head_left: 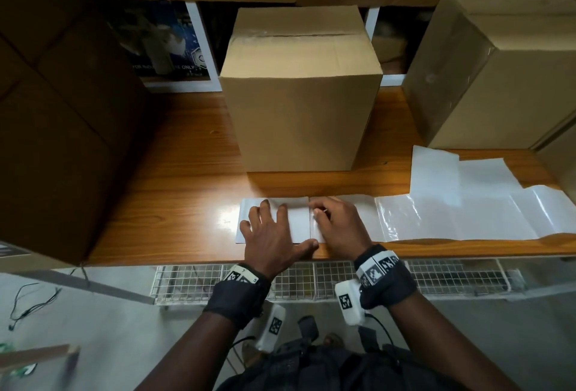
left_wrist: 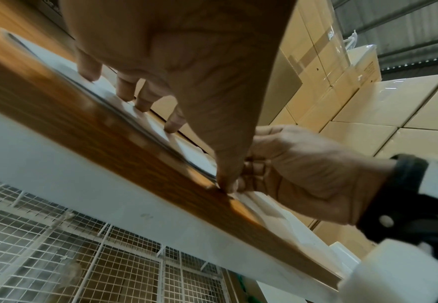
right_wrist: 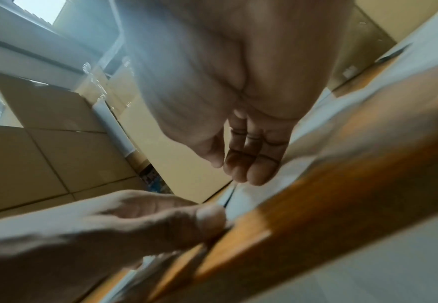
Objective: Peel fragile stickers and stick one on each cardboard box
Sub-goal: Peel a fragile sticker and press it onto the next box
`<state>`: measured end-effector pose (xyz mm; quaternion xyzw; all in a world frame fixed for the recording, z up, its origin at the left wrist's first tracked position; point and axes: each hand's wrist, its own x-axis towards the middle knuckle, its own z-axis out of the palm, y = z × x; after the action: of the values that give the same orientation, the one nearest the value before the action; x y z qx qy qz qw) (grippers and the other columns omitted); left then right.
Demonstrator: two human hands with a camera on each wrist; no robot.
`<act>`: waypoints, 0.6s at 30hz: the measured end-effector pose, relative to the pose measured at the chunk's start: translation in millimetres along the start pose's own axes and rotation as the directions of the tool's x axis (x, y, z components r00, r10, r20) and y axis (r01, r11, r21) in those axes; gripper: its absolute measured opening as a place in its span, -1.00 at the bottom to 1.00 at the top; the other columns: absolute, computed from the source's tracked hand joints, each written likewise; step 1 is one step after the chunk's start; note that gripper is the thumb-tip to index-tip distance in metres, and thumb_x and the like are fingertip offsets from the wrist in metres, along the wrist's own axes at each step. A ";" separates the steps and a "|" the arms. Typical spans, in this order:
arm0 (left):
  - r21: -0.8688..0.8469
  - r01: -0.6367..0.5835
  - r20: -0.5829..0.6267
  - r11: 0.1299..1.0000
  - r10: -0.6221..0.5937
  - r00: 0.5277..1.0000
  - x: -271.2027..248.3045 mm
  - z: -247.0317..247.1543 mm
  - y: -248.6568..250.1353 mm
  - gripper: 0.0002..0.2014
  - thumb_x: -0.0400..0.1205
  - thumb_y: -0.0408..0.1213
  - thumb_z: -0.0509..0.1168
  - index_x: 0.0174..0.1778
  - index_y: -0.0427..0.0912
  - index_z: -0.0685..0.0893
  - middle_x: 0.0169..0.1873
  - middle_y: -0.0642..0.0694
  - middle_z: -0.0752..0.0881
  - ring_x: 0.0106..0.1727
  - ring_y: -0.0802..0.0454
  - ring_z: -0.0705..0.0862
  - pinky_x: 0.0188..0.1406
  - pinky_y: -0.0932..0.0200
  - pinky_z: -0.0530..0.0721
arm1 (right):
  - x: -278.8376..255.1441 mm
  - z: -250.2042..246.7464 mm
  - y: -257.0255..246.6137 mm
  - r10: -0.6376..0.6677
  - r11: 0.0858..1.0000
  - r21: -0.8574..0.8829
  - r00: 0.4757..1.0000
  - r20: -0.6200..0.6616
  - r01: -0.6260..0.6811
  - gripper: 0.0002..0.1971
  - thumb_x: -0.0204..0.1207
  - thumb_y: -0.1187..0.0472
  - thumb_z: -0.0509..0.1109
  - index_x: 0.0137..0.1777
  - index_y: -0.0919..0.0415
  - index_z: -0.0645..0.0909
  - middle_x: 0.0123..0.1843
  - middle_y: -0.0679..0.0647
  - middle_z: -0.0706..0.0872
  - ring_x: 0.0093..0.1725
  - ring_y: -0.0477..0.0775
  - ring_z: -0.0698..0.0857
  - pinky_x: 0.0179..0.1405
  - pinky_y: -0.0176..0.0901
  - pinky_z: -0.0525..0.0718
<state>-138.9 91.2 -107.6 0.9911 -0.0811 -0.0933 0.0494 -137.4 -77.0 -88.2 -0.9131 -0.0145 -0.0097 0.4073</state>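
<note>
A strip of white sticker sheets (head_left: 300, 227) lies along the front edge of the wooden table (head_left: 187, 178). My left hand (head_left: 280, 225) lies flat on the leftmost sheet with fingers spread, pressing it down, thumb at the table's edge. Just to its right, my right hand (head_left: 321, 214) has its fingers curled, and thumb and fingertips meet on the sheet's edge at the seam between two sheets. The right wrist view shows those fingertips (right_wrist: 238, 174) touching the white sheet. A plain cardboard box (head_left: 299, 94) stands upright right behind the hands. No sticker shows on its visible faces.
A second cardboard box (head_left: 498, 72) stands at the table's right. Glossy white backing sheets (head_left: 452, 203) trail right from the strip. A dark stack of boxes (head_left: 62, 110) walls off the left. More boxes line the shelf behind. Wire mesh (head_left: 311, 278) runs below the table edge.
</note>
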 end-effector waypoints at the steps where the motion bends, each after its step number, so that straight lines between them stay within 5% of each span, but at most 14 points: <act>1: -0.010 -0.002 0.004 1.000 0.002 1.000 0.2 -0.9 -0.7 0.04 0.44 0.66 0.05 0.65 -0.07 0.29 0.63 -0.30 0.27 0.58 -0.33 0.26 0.41 -0.32 0.39 | -0.8 0.3 3.1 0.036 0.999 0.005 0.999 0.003 -0.036 -0.78 0.72 0.30 0.30 0.25 0.21 0.74 0.15 0.06 0.77 0.07 -0.03 0.68 0.05 -0.24 0.63; 5: -0.079 -0.036 -0.005 0.996 0.036 0.999 0.3 -7.9 -4.9 -0.14 0.53 0.54 0.09 0.58 -0.03 0.35 0.57 -0.27 0.37 0.54 -0.30 0.31 0.40 -0.33 0.43 | -3.1 2.4 13.5 0.119 0.992 0.042 0.992 -0.032 -0.117 -0.79 0.72 0.29 0.30 0.24 0.19 0.73 0.13 0.04 0.77 0.07 -0.06 0.66 0.11 -0.18 0.66; 10: -0.424 -0.054 -0.040 0.904 0.041 0.998 -0.2 -25.7 -19.4 -0.27 0.49 0.42 0.07 0.37 -0.04 0.60 0.38 -0.03 0.63 0.41 -0.09 0.52 0.35 -0.20 0.51 | -2.9 11.1 15.8 0.086 0.996 -0.004 0.996 0.012 -0.086 -0.74 0.69 0.20 0.38 0.33 0.16 0.70 0.22 0.08 0.69 0.15 0.01 0.65 0.13 -0.21 0.59; 14: -0.598 -0.089 -0.134 0.796 0.009 0.991 -1.1 -32.5 -35.2 -0.78 0.67 -0.04 0.41 0.03 -0.12 0.78 0.09 -0.02 0.79 0.08 0.02 0.68 0.13 -0.01 0.64 | -5.7 17.3 14.1 0.068 0.995 -0.081 0.997 0.041 -0.065 -0.65 0.69 -0.01 0.37 0.44 -0.01 0.63 0.15 0.01 0.59 0.11 -0.03 0.59 0.07 -0.17 0.58; 18: -0.733 -0.042 -0.136 0.679 -0.085 0.987 -0.1 -31.8 -49.3 -0.89 0.69 -0.23 0.43 -0.07 -0.15 0.84 -0.04 0.01 0.84 0.03 0.07 0.76 0.04 0.13 0.67 | -4.0 23.7 12.8 0.054 0.979 -0.197 0.997 0.063 -0.041 -0.55 0.68 -0.18 0.31 0.54 -0.15 0.53 0.12 0.01 0.54 0.16 0.05 0.52 0.02 -0.12 0.51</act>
<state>-125.4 142.3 -82.1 0.8932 -0.0211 -0.0395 0.4475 -140.8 -68.0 -113.7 -0.9487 -0.0056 0.0296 0.3148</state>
